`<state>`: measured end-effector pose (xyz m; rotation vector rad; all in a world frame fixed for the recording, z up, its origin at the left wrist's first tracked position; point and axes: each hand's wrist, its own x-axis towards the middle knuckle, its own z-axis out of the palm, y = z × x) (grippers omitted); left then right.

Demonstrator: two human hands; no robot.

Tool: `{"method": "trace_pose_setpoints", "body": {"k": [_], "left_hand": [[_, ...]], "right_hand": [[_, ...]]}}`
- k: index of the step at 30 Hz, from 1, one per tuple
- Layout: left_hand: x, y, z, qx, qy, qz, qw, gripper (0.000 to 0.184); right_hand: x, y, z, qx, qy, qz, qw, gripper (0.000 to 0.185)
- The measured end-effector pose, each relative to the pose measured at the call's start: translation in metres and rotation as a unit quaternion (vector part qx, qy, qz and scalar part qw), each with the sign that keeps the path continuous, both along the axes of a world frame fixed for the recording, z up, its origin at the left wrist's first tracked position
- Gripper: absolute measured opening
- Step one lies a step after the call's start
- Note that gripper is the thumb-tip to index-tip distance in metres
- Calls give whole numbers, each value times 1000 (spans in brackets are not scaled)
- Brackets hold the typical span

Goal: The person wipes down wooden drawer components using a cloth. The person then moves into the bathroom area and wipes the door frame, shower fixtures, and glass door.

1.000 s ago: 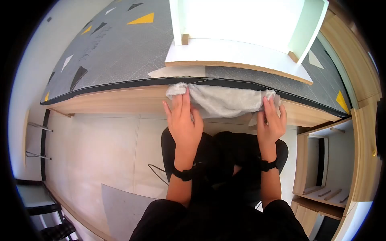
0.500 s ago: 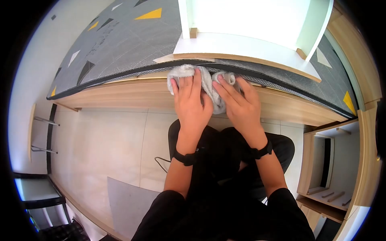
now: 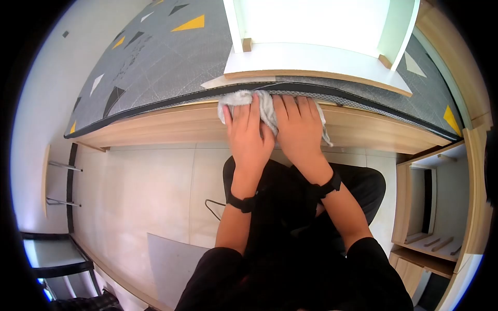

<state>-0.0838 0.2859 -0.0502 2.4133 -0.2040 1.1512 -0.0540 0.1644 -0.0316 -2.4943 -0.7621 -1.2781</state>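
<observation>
A grey-white fluffy cloth (image 3: 266, 111) lies bunched over the top edge of the wooden bed rail (image 3: 171, 126), against the dark piping of the mattress (image 3: 161, 78). On its left part my left hand (image 3: 248, 136) grips it, fingers pointing away from me and thumb beside them. My right hand (image 3: 301, 133) presses on the right part with its fingers close together, their tips bent over the rail's edge. A loose corner of cloth hangs down to the right of that hand. Dark bands circle both wrists.
A white shelf unit with wood-coloured edges (image 3: 316, 65) rests on the mattress ahead. To the right stands an open wooden cabinet (image 3: 402, 207) with small wooden strips inside. A grey flat panel (image 3: 174, 264) lies on the tiled floor, near a thin black cable (image 3: 208, 207).
My right hand has shifted left and flattened over the cloth, whose rolled right end has unfolded and now hangs down. My left hand stays on its part. The view has shifted slightly.
</observation>
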Motion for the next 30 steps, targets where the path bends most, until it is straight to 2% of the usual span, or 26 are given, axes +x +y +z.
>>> {"method": "trace_pose_setpoints", "body": {"k": [3, 10, 13, 17, 19, 21, 23, 25, 26, 28, 29, 30], "left_hand": [[-5, 1, -4, 26, -18, 21, 999, 50], [-1, -18, 12, 79, -98, 54, 991, 39], [1, -28, 22, 77, -52, 20, 995, 33], [-2, -48, 36, 80, -92, -62, 991, 28], [-6, -59, 37, 28, -27, -144, 989, 27], [-8, -70, 34, 25, -47, -170, 984, 28], [-17, -82, 28, -93, 43, -234, 967, 27], [-30, -86, 15, -92, 36, -230, 968, 32], [-36, -90, 15, -142, 71, -218, 963, 34], [-36, -91, 9, -197, 127, -205, 950, 40], [-39, -91, 7, -197, 126, -207, 950, 40], [-43, -91, 5, -198, 179, -196, 943, 43]], "right_hand": [[5, -12, 0, 42, 25, 70, 996, 35], [1, -26, 0, 64, 33, 99, 993, 42], [1, -34, -3, 80, 45, 103, 990, 43], [1, -66, -4, 108, 48, 122, 985, 41], [-3, -88, -4, 102, 17, 116, 988, 37], [-7, -109, -10, 109, 17, 102, 989, 36], [-17, -135, -12, 105, 12, 103, 989, 38], [-34, -164, -23, 107, 24, 57, 992, 44], [-44, -176, -26, 108, 31, 52, 992, 44], [-58, -192, -20, 236, 45, -12, 971, 48], [-62, -195, -18, 236, 44, -14, 971, 48], [-65, -196, -14, 291, 25, -11, 956, 48]]}}
